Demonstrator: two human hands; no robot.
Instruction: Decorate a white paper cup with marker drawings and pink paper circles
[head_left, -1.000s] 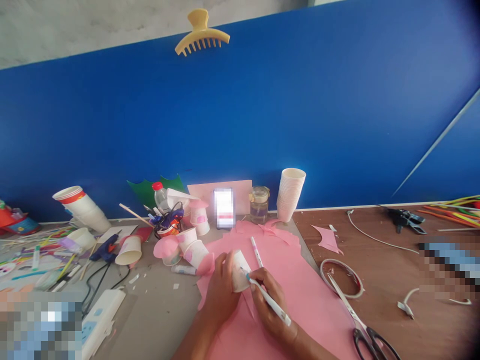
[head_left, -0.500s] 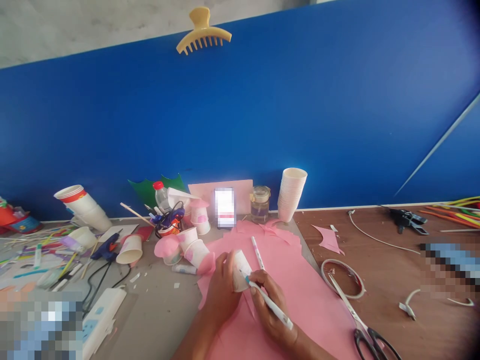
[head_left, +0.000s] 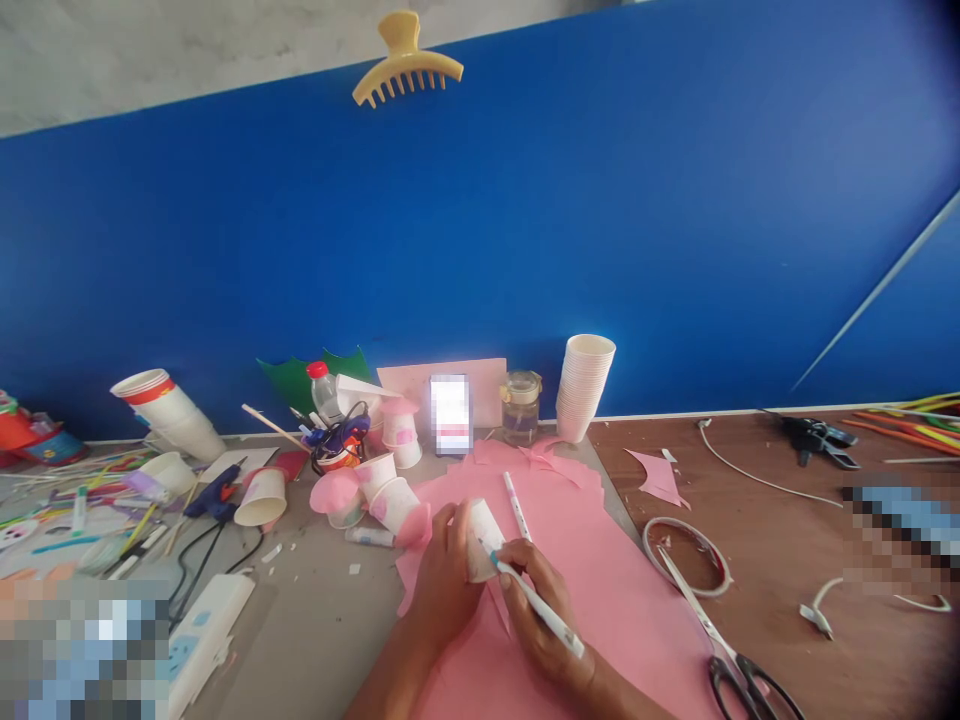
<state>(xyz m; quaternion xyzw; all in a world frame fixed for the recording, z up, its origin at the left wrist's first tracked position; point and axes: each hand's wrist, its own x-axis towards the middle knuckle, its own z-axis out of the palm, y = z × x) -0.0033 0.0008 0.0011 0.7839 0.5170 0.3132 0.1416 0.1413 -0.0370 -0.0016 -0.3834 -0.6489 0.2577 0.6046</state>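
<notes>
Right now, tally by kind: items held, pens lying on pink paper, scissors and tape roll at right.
Cup in left hand: 1
Pens, one in right hand, one on pink paper: 2
Scissors: 1
Tape roll: 1
Total: 5

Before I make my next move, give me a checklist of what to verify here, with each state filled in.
1. Cup gripped: ok; the left hand holds it.
2. Marker in writing position: ok; the right hand holds it, blue end at the cup's side.
3. Pink paper free of loose pens: not ok; a second marker lies on it, just beyond the right hand.
4. Scissors away from the tape roll: not ok; their blades overlap it in this view.
5. Glue gun cool: cannot tell; it lies off to the left, out of both hands.
</notes>
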